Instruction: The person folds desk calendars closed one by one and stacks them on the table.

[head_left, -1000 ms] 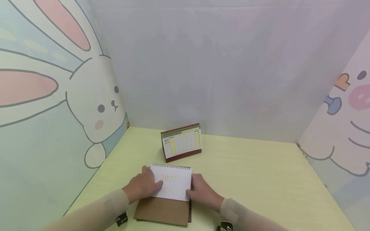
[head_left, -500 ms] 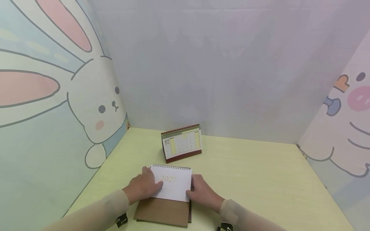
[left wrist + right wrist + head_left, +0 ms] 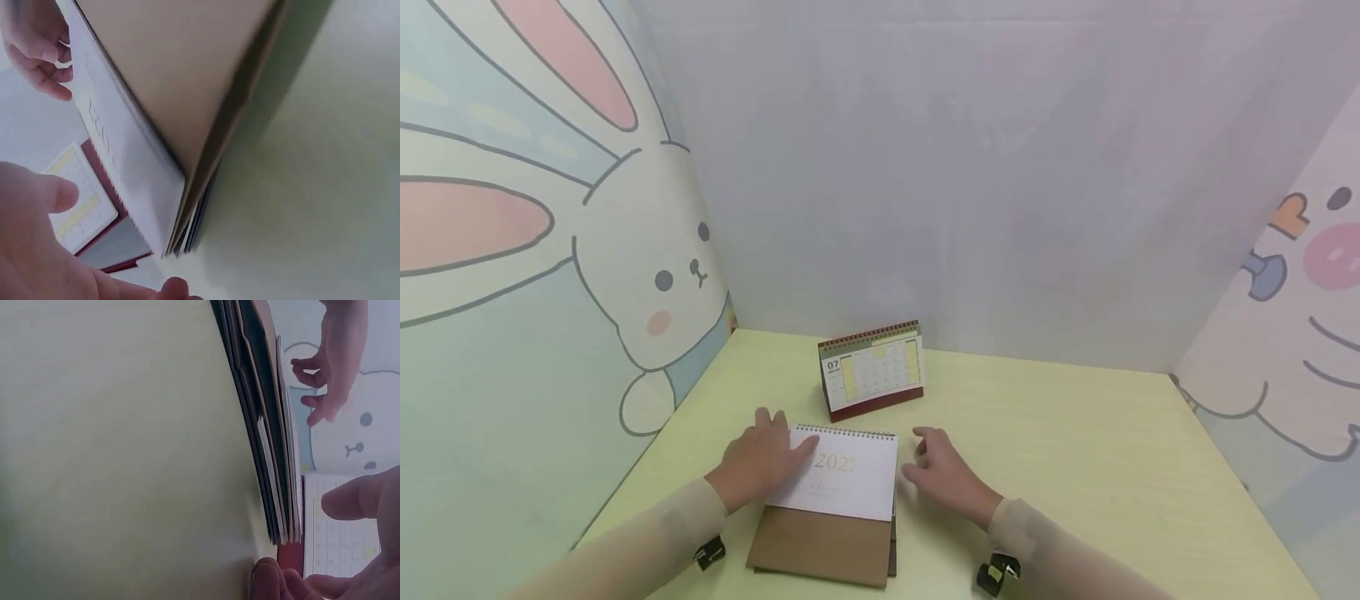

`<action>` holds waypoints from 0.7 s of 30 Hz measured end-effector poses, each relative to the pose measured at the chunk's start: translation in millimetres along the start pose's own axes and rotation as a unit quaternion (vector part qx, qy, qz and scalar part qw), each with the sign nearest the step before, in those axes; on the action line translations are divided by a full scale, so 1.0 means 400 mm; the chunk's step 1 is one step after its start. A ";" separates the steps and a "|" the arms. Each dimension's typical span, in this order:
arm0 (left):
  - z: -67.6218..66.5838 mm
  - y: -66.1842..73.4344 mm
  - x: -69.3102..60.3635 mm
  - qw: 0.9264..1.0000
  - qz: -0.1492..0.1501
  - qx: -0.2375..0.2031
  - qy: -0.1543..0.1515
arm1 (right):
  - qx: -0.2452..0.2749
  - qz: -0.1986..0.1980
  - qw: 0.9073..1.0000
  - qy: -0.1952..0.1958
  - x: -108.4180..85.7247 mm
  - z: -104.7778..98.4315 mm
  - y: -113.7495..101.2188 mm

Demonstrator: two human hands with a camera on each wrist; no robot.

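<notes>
A rabbit (image 3: 647,308) is printed on the wall at the left of the head frame. Right of it, at lower centre-left, is the left hand (image 3: 763,462), beside the left edge of the 2027 calendar (image 3: 850,487). Its fingers (image 3: 762,419) are straight and apart from its thumb, clamped on nothing; the thumb reaches over the page's left part, and the right wrist view shows this hand raised off the page.

The calendar lies at bottom centre of the frame, between the two hands. Its coil edge runs left to right, and its brown board (image 3: 820,546) extends toward the bottom edge. Dark boards (image 3: 234,369) show under it in the right wrist view. Just above it, another calendar (image 3: 876,371) stands at a slant on the desk (image 3: 1075,433).

Right of the page is the right hand (image 3: 953,479), its fingers curving loosely, apart from the thumb, holding nothing. A gap separates it from the page, which lies to its left; the left hand is the nearer. Far right is a printed pig (image 3: 1330,333).
</notes>
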State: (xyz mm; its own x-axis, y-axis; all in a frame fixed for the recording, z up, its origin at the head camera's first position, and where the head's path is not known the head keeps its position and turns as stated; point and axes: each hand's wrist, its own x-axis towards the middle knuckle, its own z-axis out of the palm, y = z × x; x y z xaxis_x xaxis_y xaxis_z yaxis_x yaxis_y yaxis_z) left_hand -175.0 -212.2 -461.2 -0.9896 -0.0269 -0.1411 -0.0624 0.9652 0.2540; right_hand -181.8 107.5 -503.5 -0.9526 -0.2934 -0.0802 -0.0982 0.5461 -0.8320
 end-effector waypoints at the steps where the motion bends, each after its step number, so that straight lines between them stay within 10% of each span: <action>1: -0.008 -0.003 0.008 1.000 0.002 -0.004 0.007 | 0.000 0.003 1.000 0.007 0.005 -0.009 0.004; 8: -0.063 -0.011 0.051 0.995 0.021 -0.100 0.006 | 0.024 -0.001 0.999 0.025 0.056 -0.070 0.034; 21: -0.095 -0.005 0.124 0.940 0.058 -0.332 -0.050 | 0.081 0.005 0.995 -0.060 0.160 -0.144 0.066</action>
State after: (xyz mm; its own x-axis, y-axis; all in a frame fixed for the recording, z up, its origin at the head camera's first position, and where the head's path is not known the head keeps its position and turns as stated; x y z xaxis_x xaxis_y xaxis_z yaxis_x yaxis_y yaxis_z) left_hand -229.0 -225.5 -432.4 -0.9799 0.1254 -0.1553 -0.0535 0.5845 0.8096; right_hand -261.9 148.4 -499.1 -0.9110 -0.3855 -0.1464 -0.0314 0.4189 -0.9075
